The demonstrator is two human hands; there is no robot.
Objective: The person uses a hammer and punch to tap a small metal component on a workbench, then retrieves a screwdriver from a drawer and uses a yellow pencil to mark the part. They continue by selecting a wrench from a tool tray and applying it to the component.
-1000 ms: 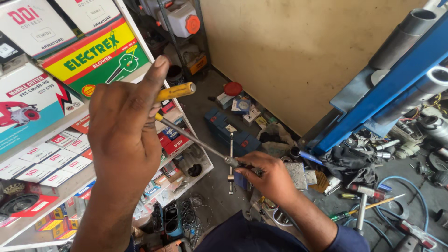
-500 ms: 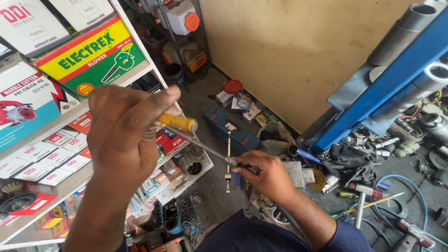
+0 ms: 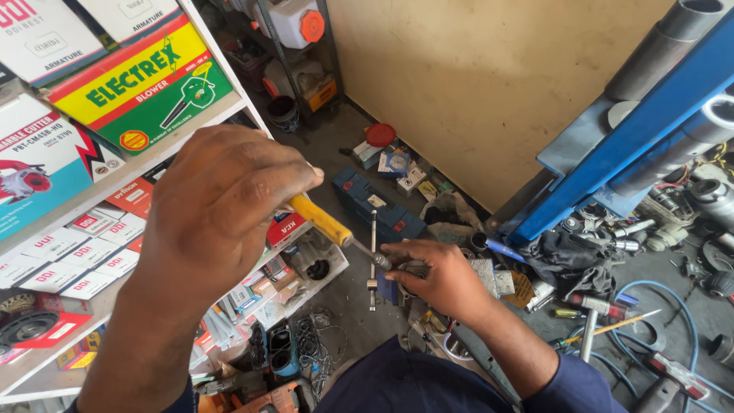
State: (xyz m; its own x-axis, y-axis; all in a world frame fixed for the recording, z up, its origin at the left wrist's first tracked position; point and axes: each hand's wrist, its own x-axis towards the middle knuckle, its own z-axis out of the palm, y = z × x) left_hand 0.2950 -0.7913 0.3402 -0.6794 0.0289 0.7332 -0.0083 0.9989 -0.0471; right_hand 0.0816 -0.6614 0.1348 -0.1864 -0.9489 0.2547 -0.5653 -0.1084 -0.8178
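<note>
Head view shows the left hand closed around a yellow-handled screwdriver — its tip at a small part pinched in the right hand's closed fingers — apparently mid-job, with nothing yet set down.

We look down on a cluttered workshop corner. A plain tan wall fills the far side, lit evenly by soft daylight. The grey concrete floor below it is strewn with small tools, boxes and scraps. On our left stands a white shelf unit packed with cardboard boxes of many colours. On our right a blue metal frame leans across, with grey pipes beside it. A white plastic can with an orange cap sits on a dark rack near the wall.
</note>
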